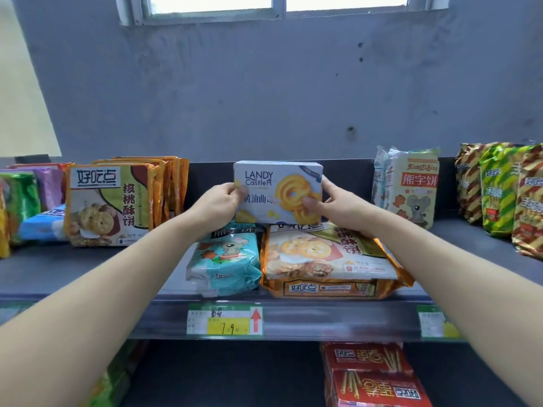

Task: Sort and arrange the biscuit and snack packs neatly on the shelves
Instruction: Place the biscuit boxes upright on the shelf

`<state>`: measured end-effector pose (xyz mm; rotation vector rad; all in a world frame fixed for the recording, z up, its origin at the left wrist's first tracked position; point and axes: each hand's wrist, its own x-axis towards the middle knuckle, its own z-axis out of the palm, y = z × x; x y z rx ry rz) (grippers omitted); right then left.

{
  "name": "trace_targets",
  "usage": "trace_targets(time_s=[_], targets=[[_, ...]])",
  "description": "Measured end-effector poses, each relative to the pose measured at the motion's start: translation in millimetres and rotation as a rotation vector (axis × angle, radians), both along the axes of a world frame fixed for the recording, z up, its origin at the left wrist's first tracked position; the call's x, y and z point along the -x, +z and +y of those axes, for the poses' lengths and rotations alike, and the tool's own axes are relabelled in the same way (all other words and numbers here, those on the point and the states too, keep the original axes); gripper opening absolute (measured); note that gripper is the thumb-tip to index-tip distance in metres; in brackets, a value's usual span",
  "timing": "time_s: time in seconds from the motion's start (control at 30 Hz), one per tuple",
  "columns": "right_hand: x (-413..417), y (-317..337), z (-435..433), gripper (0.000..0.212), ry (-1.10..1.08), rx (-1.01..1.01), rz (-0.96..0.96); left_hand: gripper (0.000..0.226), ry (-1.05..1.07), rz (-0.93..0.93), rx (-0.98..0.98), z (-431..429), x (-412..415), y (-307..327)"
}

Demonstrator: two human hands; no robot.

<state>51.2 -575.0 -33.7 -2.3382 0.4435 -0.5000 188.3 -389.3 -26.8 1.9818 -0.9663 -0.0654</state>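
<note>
A pale blue Landy Castle cookie box (276, 183) stands upright at the middle of the top shelf (88, 274). My left hand (219, 202) grips its left edge and my right hand (338, 205) grips its right edge, thumbs on the front face. Just below the box lie two flat packs: a light blue bear biscuit bag (226, 259) and an orange walnut cookie pack (326, 259). Whether the box rests on them or is lifted, I cannot tell.
Upright orange walnut cookie packs (108, 204) stand at the left beside purple, green and blue bags (26, 207). Cream bear biscuit packs (411, 186) and striped green-gold bags (499, 189) stand at the right. Red stick-biscuit boxes (373, 374) lie on the lower shelf. Price tags (224, 320) line the shelf edge.
</note>
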Motion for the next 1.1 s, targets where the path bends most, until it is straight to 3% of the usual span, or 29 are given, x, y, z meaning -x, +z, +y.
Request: trace_targets(time_s=[0.33,0.5,0.67,0.97,1.1], targets=[[-30,-6,8,0.085,-0.135,0.099,0.06,0.042,0.004,-0.146,-0.085,26,-29,2],[-25,-1,14,0.071,-0.131,0.098,0.043,0.032,-0.092,0.024,-0.004,25,-28,7],[-14,7,9,0.063,-0.182,0.105,-0.055,0.025,-0.137,0.012,0.07,15,-22,14],[7,10,-9,0.066,-0.248,0.199,-0.058,0.059,-0.171,0.215,0.027,-7,-15,14],[26,-1,-25,0.07,-0.274,0.315,0.052,0.047,-0.252,0.165,-0.067,-13,-5,14]])
